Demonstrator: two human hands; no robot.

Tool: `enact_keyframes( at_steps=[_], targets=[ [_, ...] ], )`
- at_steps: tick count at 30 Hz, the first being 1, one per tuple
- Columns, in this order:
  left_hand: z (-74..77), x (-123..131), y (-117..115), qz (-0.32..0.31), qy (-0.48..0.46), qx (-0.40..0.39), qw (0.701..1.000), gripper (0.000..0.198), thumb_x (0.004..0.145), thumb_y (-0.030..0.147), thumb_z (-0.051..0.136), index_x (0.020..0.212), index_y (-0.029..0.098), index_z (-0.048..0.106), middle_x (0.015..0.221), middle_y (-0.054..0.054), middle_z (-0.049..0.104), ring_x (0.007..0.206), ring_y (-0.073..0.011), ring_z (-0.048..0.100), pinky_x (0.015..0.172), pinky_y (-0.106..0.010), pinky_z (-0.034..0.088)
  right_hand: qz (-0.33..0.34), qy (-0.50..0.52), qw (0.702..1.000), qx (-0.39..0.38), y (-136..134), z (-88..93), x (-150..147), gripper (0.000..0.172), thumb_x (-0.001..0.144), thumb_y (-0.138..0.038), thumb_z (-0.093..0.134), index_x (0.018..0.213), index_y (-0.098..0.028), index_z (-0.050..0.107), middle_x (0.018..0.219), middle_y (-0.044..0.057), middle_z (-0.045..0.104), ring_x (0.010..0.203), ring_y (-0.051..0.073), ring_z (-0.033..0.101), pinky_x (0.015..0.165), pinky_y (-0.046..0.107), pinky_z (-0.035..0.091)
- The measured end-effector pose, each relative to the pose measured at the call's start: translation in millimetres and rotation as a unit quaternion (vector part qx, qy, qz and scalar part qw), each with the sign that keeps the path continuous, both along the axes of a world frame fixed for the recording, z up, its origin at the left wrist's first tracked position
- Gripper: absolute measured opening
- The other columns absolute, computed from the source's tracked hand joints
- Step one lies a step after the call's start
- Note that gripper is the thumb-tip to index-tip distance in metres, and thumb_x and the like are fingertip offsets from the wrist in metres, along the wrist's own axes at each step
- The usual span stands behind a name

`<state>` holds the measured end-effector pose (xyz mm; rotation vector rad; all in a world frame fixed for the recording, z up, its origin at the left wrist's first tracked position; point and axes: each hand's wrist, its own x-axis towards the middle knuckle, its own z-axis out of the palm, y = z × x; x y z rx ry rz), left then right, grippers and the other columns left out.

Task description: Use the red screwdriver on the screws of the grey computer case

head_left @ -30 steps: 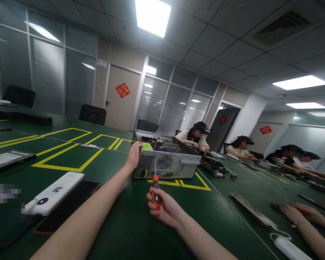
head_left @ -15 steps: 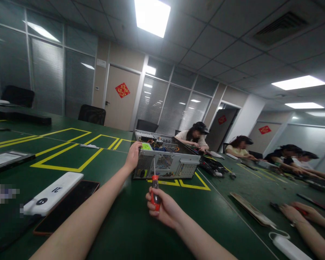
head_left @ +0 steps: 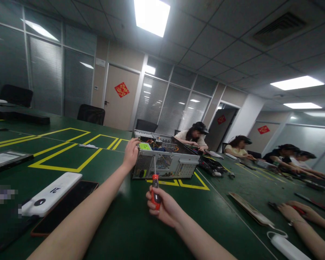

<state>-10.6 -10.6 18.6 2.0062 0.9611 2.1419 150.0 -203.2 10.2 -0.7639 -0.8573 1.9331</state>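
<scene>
An open computer case lies on its side on the green table, its rear panel facing me. My left hand rests on the case's top left corner, fingers curled over the edge. My right hand is closed around a red-handled screwdriver, held upright with the shaft pointing up in front of the case's rear panel. The tip is short of the case.
A white device and a dark phone lie at the left. A tablet sits further left. Another person's hands work at the right, near a white adapter and a flat panel. Several people sit beyond.
Almost nothing has changed; the view has drifted slightly. Both hands keep their places on the case and the screwdriver.
</scene>
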Motion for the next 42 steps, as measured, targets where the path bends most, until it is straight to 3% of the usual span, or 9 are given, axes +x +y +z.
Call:
enact_keyframes(
  at_steps=[3, 6, 11, 14, 21, 26, 30, 37, 42],
  targets=[
    [28.0, -3, -14, 0.013, -0.064, -0.010, 0.998, 0.025, 0.087, 0.036, 0.042, 0.096, 0.018, 0.056, 0.108, -0.010, 0.059, 0.108, -0.0234, 0.053, 0.098, -0.040, 0.041, 0.006, -0.005, 0.999, 0.053, -2, 6.6, 2, 0.024, 0.075, -0.032, 0.063, 0.084, -0.021, 0.044, 0.069, -0.005, 0.052, 0.046, 0.005, 0.038, 0.042, 0.018, 0.014],
    [49.7, 13, -28, -0.175, -0.052, -0.126, 0.975, 0.027, 0.084, 0.043, 0.049, 0.086, 0.017, 0.057, 0.087, -0.006, 0.064, 0.081, -0.0195, 0.062, 0.081, -0.035, 0.050, -0.007, -0.007, 0.996, 0.091, -4, 13.0, 4, 0.023, 0.076, -0.032, 0.062, 0.086, -0.022, 0.044, 0.069, -0.005, 0.051, 0.044, 0.004, 0.037, 0.041, 0.019, 0.013],
    [55.5, 48, -44, -0.504, -0.141, -0.391, 0.757, 0.048, 0.090, 0.054, 0.032, 0.098, 0.015, 0.059, 0.096, -0.013, 0.068, 0.085, -0.0187, 0.067, 0.082, -0.033, 0.052, -0.016, 0.000, 0.995, 0.098, -3, 14.0, 6, 0.023, 0.076, -0.031, 0.062, 0.087, -0.022, 0.044, 0.068, -0.005, 0.050, 0.043, 0.004, 0.034, 0.040, 0.019, 0.011],
    [53.5, 48, -46, -0.568, -0.162, -0.397, 0.703, 0.050, 0.090, 0.054, 0.033, 0.100, 0.014, 0.062, 0.101, -0.016, 0.068, 0.091, -0.0191, 0.067, 0.086, -0.032, 0.051, -0.015, 0.000, 0.996, 0.093, 0, 10.7, 6, 0.022, 0.075, -0.030, 0.062, 0.086, -0.022, 0.044, 0.068, -0.005, 0.050, 0.043, 0.004, 0.033, 0.040, 0.019, 0.011],
    [50.2, 32, -33, -0.433, -0.091, -0.408, 0.798, 0.029, 0.089, 0.036, 0.048, 0.084, 0.016, 0.067, 0.095, -0.009, 0.071, 0.088, -0.0163, 0.067, 0.088, -0.033, 0.051, -0.038, -0.002, 0.995, 0.091, 5, 11.6, 9, 0.024, 0.073, -0.029, 0.063, 0.086, -0.022, 0.043, 0.066, -0.006, 0.050, 0.043, 0.004, 0.034, 0.039, 0.018, 0.012],
    [53.0, 30, -36, -0.414, -0.079, -0.397, 0.816, 0.023, 0.085, 0.032, 0.050, 0.079, 0.016, 0.065, 0.091, -0.007, 0.070, 0.083, -0.0157, 0.068, 0.083, -0.032, 0.052, -0.132, -0.007, 0.986, 0.102, 14, 4.5, 10, 0.022, 0.071, -0.026, 0.061, 0.083, -0.023, 0.043, 0.062, -0.007, 0.050, 0.042, 0.004, 0.035, 0.037, 0.016, 0.014],
    [62.4, 24, -41, -0.379, -0.066, -0.341, 0.858, 0.027, 0.084, 0.035, 0.048, 0.071, 0.015, 0.061, 0.080, -0.005, 0.069, 0.080, -0.0154, 0.067, 0.080, -0.032, 0.053, -0.181, -0.044, 0.976, 0.115, -2, -3.6, -7, 0.023, 0.069, -0.022, 0.065, 0.076, -0.021, 0.043, 0.062, -0.006, 0.053, 0.052, 0.007, 0.050, 0.047, 0.018, 0.038],
    [89.8, -6, -41, -0.306, -0.137, -0.213, 0.918, 0.028, 0.086, 0.034, 0.041, 0.075, 0.014, 0.057, 0.077, -0.003, 0.066, 0.079, -0.0144, 0.065, 0.081, -0.033, 0.051, 0.159, -0.057, 0.984, -0.058, -34, -40.5, -57, 0.040, 0.061, -0.024, 0.073, 0.095, -0.014, 0.053, 0.089, 0.007, 0.064, 0.080, 0.022, 0.068, 0.066, 0.033, 0.052],
    [108.4, -36, -49, -0.311, -0.137, -0.199, 0.919, 0.023, 0.081, 0.033, 0.046, 0.075, 0.014, 0.058, 0.080, -0.004, 0.066, 0.077, -0.0137, 0.064, 0.077, -0.030, 0.050, 0.103, -0.063, 0.988, -0.097, -26, -51.9, -61, 0.045, 0.061, -0.024, 0.074, 0.100, -0.010, 0.057, 0.091, 0.008, 0.062, 0.084, 0.021, 0.067, 0.074, 0.033, 0.051]
  ],
)
